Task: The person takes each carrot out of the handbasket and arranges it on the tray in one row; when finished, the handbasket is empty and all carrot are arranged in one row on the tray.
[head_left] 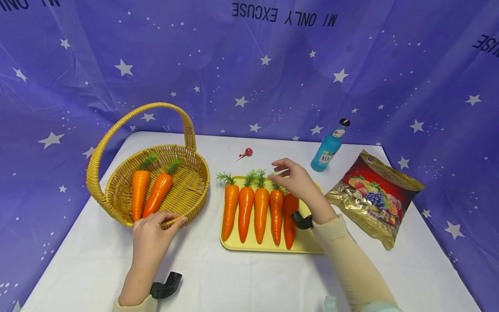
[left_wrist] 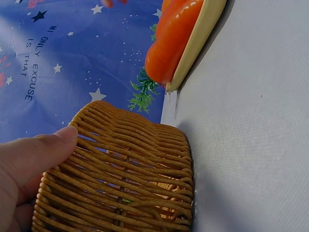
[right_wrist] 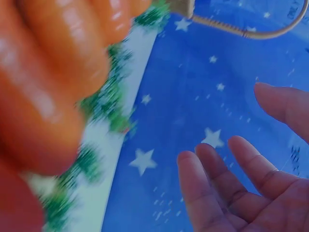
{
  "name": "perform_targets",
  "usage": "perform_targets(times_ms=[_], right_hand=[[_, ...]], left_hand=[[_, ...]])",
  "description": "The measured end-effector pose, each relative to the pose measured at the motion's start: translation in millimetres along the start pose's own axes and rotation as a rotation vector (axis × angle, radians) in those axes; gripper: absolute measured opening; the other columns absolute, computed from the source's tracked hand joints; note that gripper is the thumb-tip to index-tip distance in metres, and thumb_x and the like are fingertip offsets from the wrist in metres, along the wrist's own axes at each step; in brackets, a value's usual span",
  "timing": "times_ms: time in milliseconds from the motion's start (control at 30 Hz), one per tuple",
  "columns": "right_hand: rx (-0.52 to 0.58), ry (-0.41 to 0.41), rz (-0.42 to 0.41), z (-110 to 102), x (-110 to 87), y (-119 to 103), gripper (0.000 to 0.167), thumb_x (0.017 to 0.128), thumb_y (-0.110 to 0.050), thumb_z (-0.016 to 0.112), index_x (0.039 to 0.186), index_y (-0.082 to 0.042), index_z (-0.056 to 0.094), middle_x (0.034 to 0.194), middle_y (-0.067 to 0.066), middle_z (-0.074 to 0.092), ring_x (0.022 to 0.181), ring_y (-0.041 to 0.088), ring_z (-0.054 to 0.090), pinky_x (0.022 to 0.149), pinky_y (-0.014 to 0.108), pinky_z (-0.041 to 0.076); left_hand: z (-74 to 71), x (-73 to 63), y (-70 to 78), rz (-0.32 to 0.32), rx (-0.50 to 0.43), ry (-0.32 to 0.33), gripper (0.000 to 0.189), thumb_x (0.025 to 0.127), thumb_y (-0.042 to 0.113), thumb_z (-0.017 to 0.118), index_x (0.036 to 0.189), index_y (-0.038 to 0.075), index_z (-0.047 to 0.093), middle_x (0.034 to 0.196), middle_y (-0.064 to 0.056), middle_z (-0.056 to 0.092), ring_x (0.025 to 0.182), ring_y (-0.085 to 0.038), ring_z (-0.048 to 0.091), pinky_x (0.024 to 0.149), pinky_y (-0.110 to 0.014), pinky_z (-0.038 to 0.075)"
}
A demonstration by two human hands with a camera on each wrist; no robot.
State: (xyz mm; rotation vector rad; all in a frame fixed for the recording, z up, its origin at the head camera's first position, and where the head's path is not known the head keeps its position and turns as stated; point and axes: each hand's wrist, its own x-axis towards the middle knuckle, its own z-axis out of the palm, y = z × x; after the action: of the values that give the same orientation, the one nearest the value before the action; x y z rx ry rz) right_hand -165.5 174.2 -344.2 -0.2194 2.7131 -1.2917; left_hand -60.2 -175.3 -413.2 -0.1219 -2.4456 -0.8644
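Observation:
My left hand [head_left: 153, 234] grips the near rim of a yellow wicker basket [head_left: 199, 190], thumb outside, as the left wrist view also shows. Two orange carrots with green tops, one carrot [head_left: 139, 193] left of the other carrot [head_left: 159, 194], lie in the basket. Over the far right part of a yellow tray [head_left: 312, 242] hovers my right hand [head_left: 298, 182], its fingers loosely bent and apart with nothing between them. Several carrots [head_left: 261, 214] lie side by side on the tray, tops away from me; the hand and wrist partly hide the rightmost carrot [head_left: 290, 225].
A red lollipop [head_left: 248, 152] lies behind the tray. At the back right stands a blue bottle [head_left: 327, 149], with a red and gold fruit-printed bag [head_left: 376, 197] in front of it. The basket's tall handle [head_left: 136, 113] arches upward. A white cloth [head_left: 241, 281] covers the table.

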Motion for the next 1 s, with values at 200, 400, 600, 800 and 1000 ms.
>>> perform_targets(times_ms=[200, 400, 600, 800, 1000], right_hand=[[0.011, -0.029, -0.041, 16.4, 12.8, -30.6, 0.042, 0.089, -0.027, 0.071, 0.126, -0.013, 0.058, 0.116, 0.008, 0.062, 0.104, 0.024, 0.06, 0.086, 0.041, 0.05], [-0.001, -0.081, -0.136, 41.0, 28.0, -64.6, 0.038, 0.088, -0.026, 0.072, 0.123, -0.013, 0.06, 0.111, 0.003, 0.062, 0.099, 0.019, 0.06, 0.086, 0.034, 0.049], [-0.041, -0.183, -0.217, 71.4, 43.9, -101.2, 0.039, 0.088, -0.027, 0.072, 0.123, -0.014, 0.061, 0.112, 0.001, 0.062, 0.097, 0.015, 0.061, 0.081, 0.028, 0.049], [-0.094, -0.242, -0.284, 101.8, 62.0, -133.6, 0.038, 0.088, -0.028, 0.071, 0.121, -0.014, 0.061, 0.11, 0.004, 0.064, 0.095, 0.014, 0.06, 0.077, 0.024, 0.047], [-0.154, -0.294, -0.264, 123.1, 81.2, -161.5, 0.039, 0.089, -0.031, 0.07, 0.123, -0.016, 0.06, 0.105, -0.002, 0.062, 0.094, 0.008, 0.057, 0.076, 0.021, 0.046]], left_hand=[[0.0, 1.0, 0.3, 0.007, 0.006, -0.001, 0.023, 0.063, 0.012, 0.09, 0.077, 0.005, 0.072, 0.072, -0.007, 0.07, 0.066, -0.026, 0.064, 0.069, -0.041, 0.03], [0.4, 1.7, 0.1, 0.01, 0.003, 0.004, 0.023, 0.063, 0.012, 0.09, 0.077, 0.006, 0.072, 0.072, -0.008, 0.07, 0.065, -0.026, 0.064, 0.07, -0.041, 0.03], [1.0, 1.1, 1.3, 0.004, -0.004, -0.002, 0.023, 0.063, 0.012, 0.09, 0.077, 0.006, 0.073, 0.072, -0.007, 0.07, 0.065, -0.026, 0.064, 0.07, -0.041, 0.03], [0.5, 0.4, 1.1, 0.003, 0.002, 0.001, 0.023, 0.063, 0.012, 0.09, 0.077, 0.006, 0.073, 0.072, -0.007, 0.07, 0.065, -0.026, 0.064, 0.069, -0.041, 0.03], [0.9, 0.3, -0.4, 0.002, 0.005, -0.004, 0.023, 0.063, 0.012, 0.09, 0.077, 0.006, 0.073, 0.073, -0.006, 0.07, 0.065, -0.025, 0.065, 0.069, -0.04, 0.03]])
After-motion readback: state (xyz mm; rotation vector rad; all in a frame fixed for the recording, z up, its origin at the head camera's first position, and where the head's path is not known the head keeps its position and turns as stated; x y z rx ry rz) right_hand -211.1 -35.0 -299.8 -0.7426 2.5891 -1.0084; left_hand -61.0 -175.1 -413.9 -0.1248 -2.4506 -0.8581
